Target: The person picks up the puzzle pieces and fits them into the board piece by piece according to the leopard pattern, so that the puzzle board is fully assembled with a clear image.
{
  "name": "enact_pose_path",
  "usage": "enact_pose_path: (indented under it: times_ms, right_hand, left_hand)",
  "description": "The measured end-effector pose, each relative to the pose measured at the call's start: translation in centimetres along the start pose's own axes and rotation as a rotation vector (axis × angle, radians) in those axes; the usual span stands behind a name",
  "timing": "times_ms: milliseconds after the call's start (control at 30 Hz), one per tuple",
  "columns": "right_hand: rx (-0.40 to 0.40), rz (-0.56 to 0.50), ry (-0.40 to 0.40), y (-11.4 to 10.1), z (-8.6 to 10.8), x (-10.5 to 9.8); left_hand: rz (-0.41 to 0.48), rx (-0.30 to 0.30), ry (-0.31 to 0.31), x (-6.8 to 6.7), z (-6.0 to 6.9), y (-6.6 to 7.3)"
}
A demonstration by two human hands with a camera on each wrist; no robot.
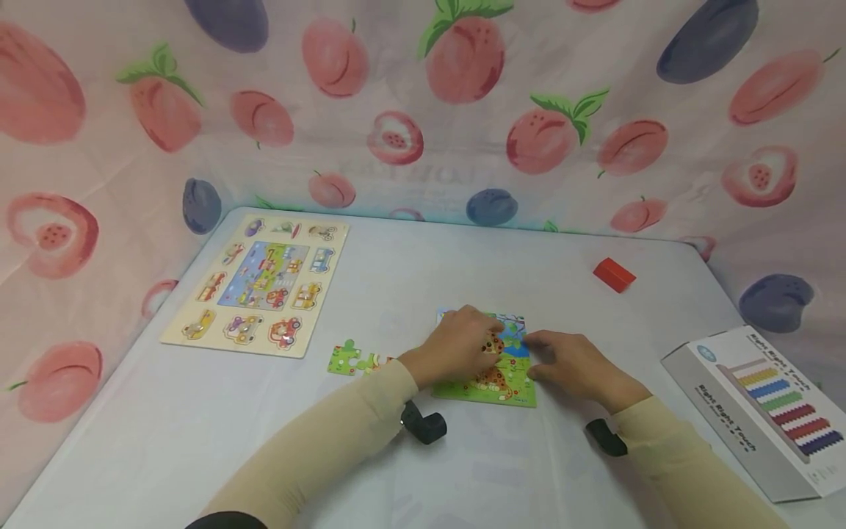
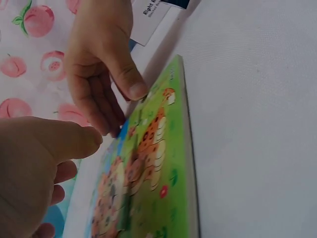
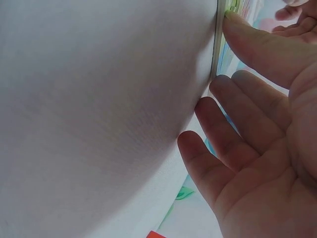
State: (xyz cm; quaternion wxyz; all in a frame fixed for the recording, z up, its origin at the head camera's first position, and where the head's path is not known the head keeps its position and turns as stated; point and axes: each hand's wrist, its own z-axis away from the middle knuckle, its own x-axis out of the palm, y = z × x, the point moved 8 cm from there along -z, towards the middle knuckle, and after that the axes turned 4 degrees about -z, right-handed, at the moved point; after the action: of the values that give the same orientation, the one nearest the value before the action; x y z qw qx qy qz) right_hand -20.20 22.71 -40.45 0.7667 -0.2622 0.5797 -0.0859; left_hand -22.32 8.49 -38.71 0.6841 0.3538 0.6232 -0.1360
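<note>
A square picture puzzle (image 1: 522, 397) with a spotted animal on green and blue lies on the table. Over its upper left part is the left hand (image 1: 459, 344), fingers relaxed; in the left wrist view that hand (image 2: 29, 168) appears just above the puzzle (image 2: 173, 198), and contact is unclear. The right hand (image 1: 581, 367) touches the puzzle's right edge, its thumb at the board's rim in the right wrist view, the other fingers (image 3: 213, 168) loosely extended. Loose jigsaw pieces (image 1: 344, 358) lie left of the board, partly hidden by the left forearm.
A wooden vehicle puzzle board (image 1: 264, 345) lies at the back left. Toward the back right sits a red block (image 1: 615, 275). A white box (image 1: 747, 426) with coloured strips printed on it stands at the right edge. Fruit-patterned cloth hangs behind the table.
</note>
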Motion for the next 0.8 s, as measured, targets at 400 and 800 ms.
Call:
enact_pose_path:
  times_ms: [400, 800]
  right_hand:
    - [0.009, 0.019, -0.007, 0.1, -0.1, 0.1]
    - [0.021, 0.014, -0.014, 0.3, -0.4, 0.1]
  left_hand:
    - [0.039, -0.027, 0.022, -3.1, 2.7, -1.8]
    - [0.095, -0.060, 0.051, -4.7, 5.9, -4.9]
